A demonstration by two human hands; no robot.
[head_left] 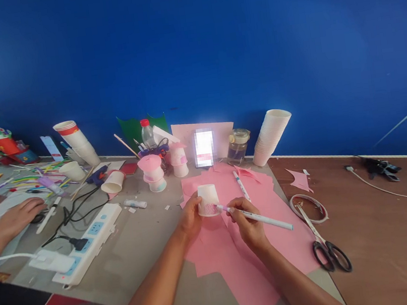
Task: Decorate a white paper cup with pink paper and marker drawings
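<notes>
My left hand [191, 217] grips a white paper cup [207, 196] turned upside down, with pink marks drawn near its rim. Held like a pen in my right hand [248, 224] is a white marker [268, 220], its tip at the cup's marked side. Beneath both hands lie sheets of pink paper [251, 286] with cut edges. Another marker [241, 186] rests on that paper. Two figures made of stacked paper cups with pink tops stand behind to the left, one nearer [153, 173] and one farther [179, 159]. A phone with a blurred screen [204, 147] leans upright behind the cup.
Right of the paper lie scissors [326, 244] and a tape roll [323, 206]. A tall cup stack [272, 136] leans by the wall near a glass jar [238, 145]. On the left are a power strip [91, 244], cables, and another person's hand [19, 217].
</notes>
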